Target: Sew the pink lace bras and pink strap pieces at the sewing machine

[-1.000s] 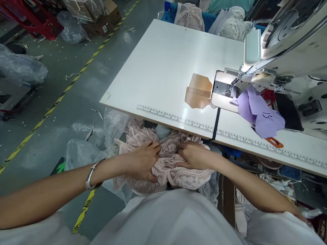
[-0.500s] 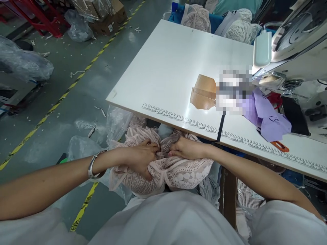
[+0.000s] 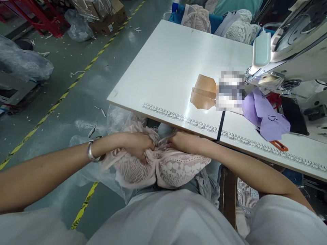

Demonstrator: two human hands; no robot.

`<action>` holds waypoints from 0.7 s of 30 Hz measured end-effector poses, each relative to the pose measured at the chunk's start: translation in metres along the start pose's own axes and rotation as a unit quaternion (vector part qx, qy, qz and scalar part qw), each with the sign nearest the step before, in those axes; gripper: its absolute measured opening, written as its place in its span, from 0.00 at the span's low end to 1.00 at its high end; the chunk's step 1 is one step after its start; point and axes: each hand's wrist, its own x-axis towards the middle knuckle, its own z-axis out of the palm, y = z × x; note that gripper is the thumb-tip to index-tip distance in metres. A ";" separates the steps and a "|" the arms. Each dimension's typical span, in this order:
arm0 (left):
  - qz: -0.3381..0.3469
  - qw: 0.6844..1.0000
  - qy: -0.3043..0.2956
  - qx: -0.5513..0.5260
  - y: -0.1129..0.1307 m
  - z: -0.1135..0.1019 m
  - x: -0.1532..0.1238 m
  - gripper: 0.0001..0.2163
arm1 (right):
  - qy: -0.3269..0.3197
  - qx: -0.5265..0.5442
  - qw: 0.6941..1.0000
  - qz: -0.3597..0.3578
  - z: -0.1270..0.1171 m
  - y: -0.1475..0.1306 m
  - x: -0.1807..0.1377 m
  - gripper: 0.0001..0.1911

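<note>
A bundle of pale pink lace fabric (image 3: 173,168) lies on my lap, just below the front edge of the white sewing table (image 3: 176,64). My left hand (image 3: 136,144), with a silver bangle on the wrist, is closed and gripping the lace at its top. My right hand (image 3: 182,141) is closed too, pinching the lace close beside the left one. A clear plastic bag (image 3: 117,120) hangs behind the bundle.
A sewing machine (image 3: 293,44) stands at the table's right, with purple fabric pieces (image 3: 265,115), an orange-handled tool (image 3: 279,145) and a brown patch (image 3: 204,92) near it. A printed ruler (image 3: 194,120) runs along the table edge. Lace piles (image 3: 217,18) sit beyond. Plastic bags and yellow floor tape lie left.
Both hands have pulled the lace upward and a little towards the table edge, bunching it tighter. The view shifted slightly.
</note>
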 end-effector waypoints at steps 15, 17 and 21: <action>-0.061 0.982 0.115 0.139 0.047 0.056 0.023 0.50 | 0.003 0.104 0.994 0.023 0.026 0.039 0.000 0.14; -0.054 0.983 0.120 0.128 0.043 0.052 0.022 0.48 | 0.000 0.126 0.991 0.043 0.033 0.046 -0.011 0.12; 0.000 0.984 0.148 0.103 0.038 0.045 0.022 0.44 | -0.013 0.166 0.979 0.121 0.053 0.067 -0.034 0.16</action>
